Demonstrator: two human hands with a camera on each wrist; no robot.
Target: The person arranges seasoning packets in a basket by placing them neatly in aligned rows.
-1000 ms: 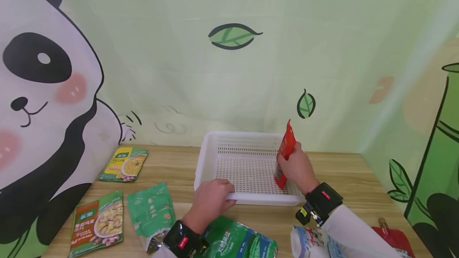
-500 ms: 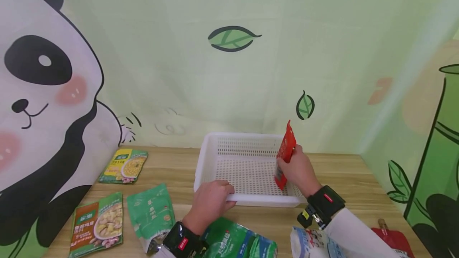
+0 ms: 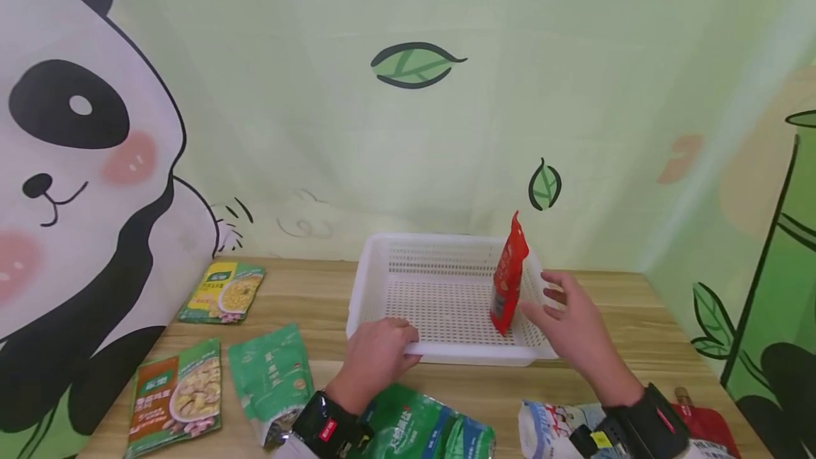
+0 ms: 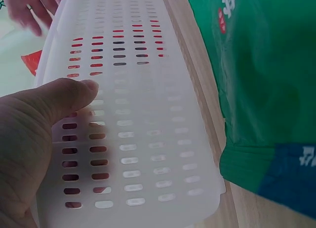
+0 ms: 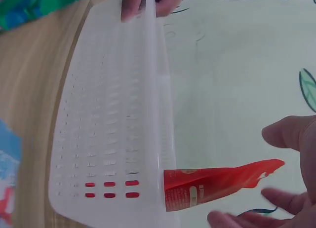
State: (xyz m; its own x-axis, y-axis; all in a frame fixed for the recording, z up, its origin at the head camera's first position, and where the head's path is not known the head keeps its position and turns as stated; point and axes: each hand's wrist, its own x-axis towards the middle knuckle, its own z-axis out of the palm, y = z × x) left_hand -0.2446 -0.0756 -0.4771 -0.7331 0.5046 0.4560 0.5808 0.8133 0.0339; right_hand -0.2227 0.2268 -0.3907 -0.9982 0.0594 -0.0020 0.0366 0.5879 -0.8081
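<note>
The right hand [image 3: 572, 323] has released the red packet [image 3: 508, 278] in the basket [image 3: 433, 303].

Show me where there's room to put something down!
Free: inside the basket, left of the red pouch; on the table between basket and yellow packet. Crowded: up front, with green pouches, a white pouch and the left hand.

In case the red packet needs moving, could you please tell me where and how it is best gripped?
Probably by its upper part, pinched across its two broad faces, with the right hand coming from the right. The red packet stands upright in the white basket, its top rises above the rim, and the right hand is close by on that side.
</note>
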